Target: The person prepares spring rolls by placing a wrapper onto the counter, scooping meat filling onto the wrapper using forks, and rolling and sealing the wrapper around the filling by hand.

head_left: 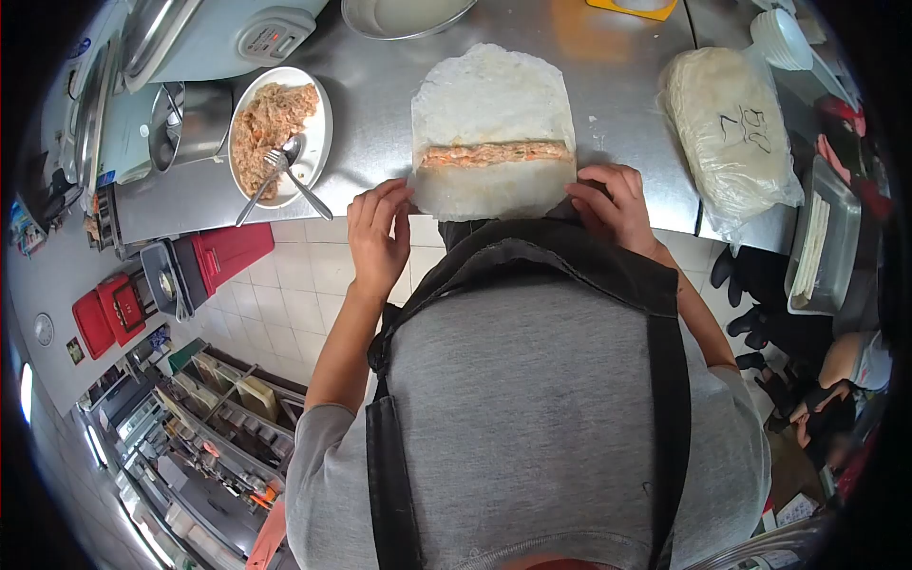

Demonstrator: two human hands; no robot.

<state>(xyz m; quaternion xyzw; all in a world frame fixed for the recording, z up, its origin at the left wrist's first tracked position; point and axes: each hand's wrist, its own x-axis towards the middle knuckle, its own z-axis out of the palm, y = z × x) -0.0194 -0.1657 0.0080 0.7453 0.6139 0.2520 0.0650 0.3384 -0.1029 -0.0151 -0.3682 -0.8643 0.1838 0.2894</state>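
Note:
A thin, whitish, translucent wrapper sheet (494, 100) lies on the steel counter in front of me, its sides straight and its far end rounded. Across it runs a narrow strip of orange-pink minced filling (499, 154). My left hand (377, 236) is at the sheet's left edge, with curled fingertips touching it near the close corner. At the opposite edge, my right hand (616, 198) has its fingers bent over the border; its thumb is partly in shadow. Both hands look closed on the sheet's edges, though the exact pinch is hard to see.
A white oval dish (324, 142) of minced filling, with a fork and spoon (296, 176), stands left. A plastic-wrapped stack of wrappers (731, 133) lies right. A metal bowl (408, 28) and yellow-rimmed container (635, 9) are behind. People's legs (760, 323) show at lower right.

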